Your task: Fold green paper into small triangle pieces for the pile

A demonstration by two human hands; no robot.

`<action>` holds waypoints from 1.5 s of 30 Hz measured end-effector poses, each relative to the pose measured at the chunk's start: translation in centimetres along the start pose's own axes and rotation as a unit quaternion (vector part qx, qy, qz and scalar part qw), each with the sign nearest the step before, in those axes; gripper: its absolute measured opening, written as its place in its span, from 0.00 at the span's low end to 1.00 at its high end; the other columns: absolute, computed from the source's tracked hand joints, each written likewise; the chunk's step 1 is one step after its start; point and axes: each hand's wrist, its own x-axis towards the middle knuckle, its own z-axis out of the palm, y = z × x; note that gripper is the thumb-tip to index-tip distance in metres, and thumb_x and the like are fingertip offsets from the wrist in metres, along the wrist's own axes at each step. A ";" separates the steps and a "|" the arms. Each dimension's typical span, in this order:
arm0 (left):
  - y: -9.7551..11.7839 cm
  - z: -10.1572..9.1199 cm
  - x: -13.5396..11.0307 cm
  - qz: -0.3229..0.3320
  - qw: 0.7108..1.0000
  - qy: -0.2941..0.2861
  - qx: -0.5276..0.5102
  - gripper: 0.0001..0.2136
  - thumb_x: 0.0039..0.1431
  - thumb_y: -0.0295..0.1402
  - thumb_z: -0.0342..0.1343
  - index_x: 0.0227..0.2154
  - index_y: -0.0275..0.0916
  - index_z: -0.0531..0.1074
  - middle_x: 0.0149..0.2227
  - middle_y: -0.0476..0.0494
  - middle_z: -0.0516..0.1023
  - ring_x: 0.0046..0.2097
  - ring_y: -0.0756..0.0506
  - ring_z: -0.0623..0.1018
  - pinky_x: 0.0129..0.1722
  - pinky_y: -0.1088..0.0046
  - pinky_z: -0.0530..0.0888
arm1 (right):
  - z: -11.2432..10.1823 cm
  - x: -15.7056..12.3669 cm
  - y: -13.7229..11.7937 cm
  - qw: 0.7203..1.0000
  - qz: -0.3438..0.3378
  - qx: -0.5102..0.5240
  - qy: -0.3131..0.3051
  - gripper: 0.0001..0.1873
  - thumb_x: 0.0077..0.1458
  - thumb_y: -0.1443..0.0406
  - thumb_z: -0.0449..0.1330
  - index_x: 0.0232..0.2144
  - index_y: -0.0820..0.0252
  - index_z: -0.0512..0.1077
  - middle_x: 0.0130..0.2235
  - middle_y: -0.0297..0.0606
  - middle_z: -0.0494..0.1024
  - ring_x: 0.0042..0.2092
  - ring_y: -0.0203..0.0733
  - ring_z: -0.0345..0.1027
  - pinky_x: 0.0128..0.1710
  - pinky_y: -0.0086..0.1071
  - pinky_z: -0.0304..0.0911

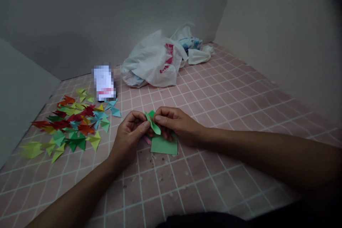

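Observation:
Between my two hands is a small folded piece of light green paper (153, 125), raised above the checked surface. My left hand (130, 131) pinches its left side between thumb and fingers. At its right edge, my right hand (176, 123) has thumb and fingers closed on the paper as well. Beneath my hands lies a flat green paper sheet (164, 145), partly covered by the right hand. A darker green bit of paper shows behind the folded piece, and a pink scrap (147, 140) peeks out beside the left hand.
Many folded paper shapes (76, 142) in red, yellow, green and blue spread over the left side. Behind them a lit phone (104, 82) leans upright, its screen blurred. A white plastic bag (152, 60) and smaller packets (199, 55) lie at the back, near grey walls.

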 end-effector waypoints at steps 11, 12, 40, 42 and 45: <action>-0.5 -0.4 -0.2 0.002 0.999 -0.035 -0.011 0.11 0.56 0.34 0.67 0.31 0.40 0.68 0.32 0.51 0.75 0.26 0.53 0.75 0.23 0.78 0.76 | 0.0 0.0 0.2 1.000 0.001 -0.021 -0.012 0.11 0.57 0.60 0.64 0.32 0.59 0.66 0.19 0.24 0.67 0.19 0.28 0.59 0.18 0.21 0.54; -0.5 -0.4 -0.2 0.001 0.999 -0.038 -0.013 0.10 0.56 0.34 0.66 0.32 0.40 0.69 0.33 0.52 0.75 0.26 0.53 0.75 0.23 0.78 0.76 | 0.0 0.0 0.2 1.000 -0.003 -0.024 -0.014 0.12 0.56 0.59 0.64 0.32 0.59 0.66 0.19 0.24 0.67 0.19 0.28 0.59 0.18 0.22 0.55; 0.0 0.3 -0.4 0.010 0.998 -0.027 0.055 0.10 0.56 0.33 0.65 0.39 0.40 0.73 0.31 0.49 0.77 0.30 0.49 0.77 0.24 0.79 0.74 | 0.8 -0.8 0.1 0.949 -0.127 -0.277 0.086 0.07 0.55 0.68 0.59 0.28 0.58 0.63 0.25 0.28 0.67 0.27 0.32 0.59 0.27 0.28 0.53; -0.1 0.4 -0.5 0.013 0.997 -0.028 0.066 0.10 0.56 0.34 0.65 0.39 0.40 0.73 0.32 0.48 0.76 0.30 0.50 0.76 0.25 0.78 0.74 | 0.9 -1.0 0.1 0.932 -0.151 -0.317 0.093 0.07 0.55 0.69 0.58 0.28 0.57 0.62 0.25 0.28 0.66 0.26 0.32 0.57 0.27 0.29 0.52; -0.1 0.5 -0.6 0.021 0.996 -0.031 0.077 0.09 0.56 0.33 0.65 0.38 0.40 0.73 0.33 0.48 0.76 0.30 0.50 0.75 0.25 0.79 0.73 | 1.0 -1.2 0.2 0.910 -0.179 -0.363 0.094 0.08 0.55 0.70 0.57 0.28 0.57 0.60 0.26 0.28 0.65 0.27 0.33 0.57 0.29 0.30 0.51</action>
